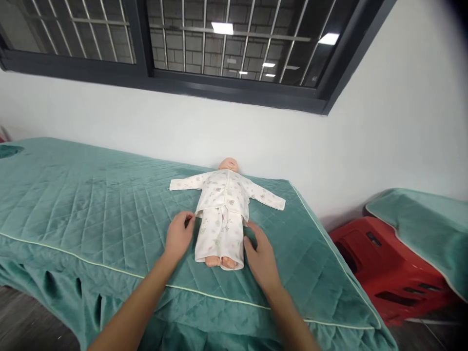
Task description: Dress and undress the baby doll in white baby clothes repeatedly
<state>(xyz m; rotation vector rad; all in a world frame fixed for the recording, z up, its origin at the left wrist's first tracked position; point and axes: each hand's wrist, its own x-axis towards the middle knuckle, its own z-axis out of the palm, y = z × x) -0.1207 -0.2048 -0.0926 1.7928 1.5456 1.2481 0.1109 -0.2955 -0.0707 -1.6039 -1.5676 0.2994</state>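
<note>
A baby doll point(228, 165) lies on its back on the green quilted bed cover, head toward the wall and feet toward me. It wears a white patterned baby shirt point(224, 191), sleeves spread to both sides, and matching trousers point(219, 234); its bare feet show at the cuffs. At the shirt's lower left corner, my left hand point(179, 235) pinches the hem between thumb and fingers. My right hand point(261, 253) is beside the trousers, fingertips at the shirt's lower right corner and thumb apart from them. No hands show at the sleeve ends.
The green quilted cover point(91, 195) has pale piping along its edge. Behind it stand a white wall point(153, 126) and a dark-framed barred window point(234, 87). To the right, a red plastic stool point(380, 263) sits beside another green-covered surface point(427, 214).
</note>
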